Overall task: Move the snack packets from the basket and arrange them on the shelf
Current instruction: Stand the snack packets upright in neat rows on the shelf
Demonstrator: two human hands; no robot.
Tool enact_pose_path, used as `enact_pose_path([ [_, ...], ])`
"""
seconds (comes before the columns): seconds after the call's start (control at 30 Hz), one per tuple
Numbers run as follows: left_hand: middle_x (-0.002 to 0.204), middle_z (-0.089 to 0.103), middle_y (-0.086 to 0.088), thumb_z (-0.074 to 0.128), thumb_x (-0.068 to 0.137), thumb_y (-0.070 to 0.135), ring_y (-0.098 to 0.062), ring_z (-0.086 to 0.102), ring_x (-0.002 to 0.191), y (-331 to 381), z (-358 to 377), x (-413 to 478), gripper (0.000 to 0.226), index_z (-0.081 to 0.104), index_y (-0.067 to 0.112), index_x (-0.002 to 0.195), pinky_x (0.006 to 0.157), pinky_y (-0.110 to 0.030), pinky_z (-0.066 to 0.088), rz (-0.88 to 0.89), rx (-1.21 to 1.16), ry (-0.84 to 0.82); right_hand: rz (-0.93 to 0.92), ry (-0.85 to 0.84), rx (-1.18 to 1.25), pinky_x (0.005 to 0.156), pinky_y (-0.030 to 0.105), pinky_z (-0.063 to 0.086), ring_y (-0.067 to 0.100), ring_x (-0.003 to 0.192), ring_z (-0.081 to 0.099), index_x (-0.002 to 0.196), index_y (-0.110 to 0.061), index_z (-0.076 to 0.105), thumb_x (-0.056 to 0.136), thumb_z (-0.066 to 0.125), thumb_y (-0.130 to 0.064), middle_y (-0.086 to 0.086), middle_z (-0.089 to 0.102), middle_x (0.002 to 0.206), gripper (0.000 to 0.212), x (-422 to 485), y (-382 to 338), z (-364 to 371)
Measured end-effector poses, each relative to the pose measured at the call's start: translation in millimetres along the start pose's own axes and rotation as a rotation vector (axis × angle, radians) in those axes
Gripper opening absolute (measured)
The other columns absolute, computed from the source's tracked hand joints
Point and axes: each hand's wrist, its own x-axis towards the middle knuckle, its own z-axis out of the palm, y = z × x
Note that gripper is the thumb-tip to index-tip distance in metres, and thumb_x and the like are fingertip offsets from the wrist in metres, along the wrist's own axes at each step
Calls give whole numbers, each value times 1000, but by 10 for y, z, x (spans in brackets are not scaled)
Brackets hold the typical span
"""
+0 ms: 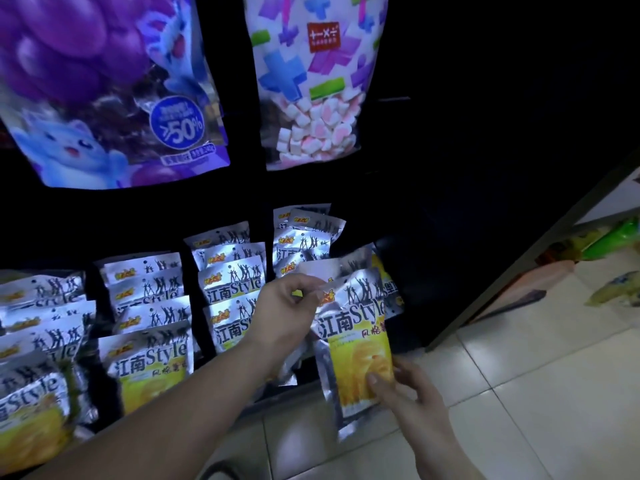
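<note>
Now, packet rows (149, 344) crowd the shelf (450, 220); left hand (282, 315) pinches a snack packet (358, 344) top, right hand (407, 388) grips its bottom.

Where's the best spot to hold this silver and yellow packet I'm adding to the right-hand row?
Probably the flat top seal, pinched from the left as the left hand does, since the packet is held nearly upright and its yellow middle looks puffed. The right hand steadies the lower end from below.
</note>
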Motion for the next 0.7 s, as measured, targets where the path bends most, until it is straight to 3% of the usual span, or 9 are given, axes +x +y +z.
enact_pose_path([
  [0.07,91,77,-6,73,94,10,-21,72,81,-15,28,-18,14,81,21,91,82,-47,61,-5,22,-66,10,48,-48,104,32,44,12,121,56,117,-37,69,67,92,-46,-6,61,130,55,38,-120,-70],
  [0.1,91,78,-2,73,93,11,-16,73,83,-20,45,-43,13,81,21,91,81,-41,61,-7,26,-110,-20,32,-31,103,27,41,5,123,54,122,-39,66,72,88,-47,-13,60,131,56,57,-225,-87],
  [0.17,95,78,12,75,92,12,-3,72,90,-13,78,-97,13,82,22,89,78,-21,57,-15,34,-192,-99,-47,33,91,13,45,-7,112,60,127,-40,60,83,82,-34,-22,65,122,49,126,-442,-99],
  [0.2,96,78,14,75,92,11,-1,72,91,-18,87,-119,14,82,22,88,77,-18,55,-22,31,-230,-122,-94,61,83,12,51,-7,105,64,127,-37,59,87,79,-26,-19,69,118,47,182,-527,-103],
  [0.33,95,79,3,76,90,6,-10,73,88,-23,70,-127,17,82,21,86,78,-22,55,-50,-86,-310,-131,-151,119,63,24,58,15,75,72,121,-20,49,89,75,-7,9,72,94,44,311,-687,-127],
  [0.4,92,77,0,76,89,4,-14,72,85,-38,57,-103,16,80,20,86,76,-24,57,-64,-126,-312,-129,-143,213,56,29,56,20,69,69,113,-16,42,86,76,-1,12,68,87,46,315,-693,-153],
  [0.5,85,72,-10,78,87,1,-22,71,76,-71,66,-59,18,67,16,84,55,-24,51,-79,-172,-233,-139,-170,299,52,36,49,26,68,65,102,-19,38,83,76,6,6,68,83,50,285,-670,-144],
  [0.6,81,60,-13,78,86,0,-41,74,83,-131,63,-7,34,53,19,75,63,-44,55,-131,-260,-157,-183,-149,294,54,32,48,20,65,58,97,-18,38,83,75,10,0,61,71,48,253,-601,-96],
  [0.7,81,55,-11,83,80,18,-52,71,93,-178,73,-15,32,52,21,74,87,-71,50,-115,-251,-183,-228,-143,232,65,45,45,27,75,53,97,-24,46,94,69,-2,26,56,83,32,209,-553,-2],
])
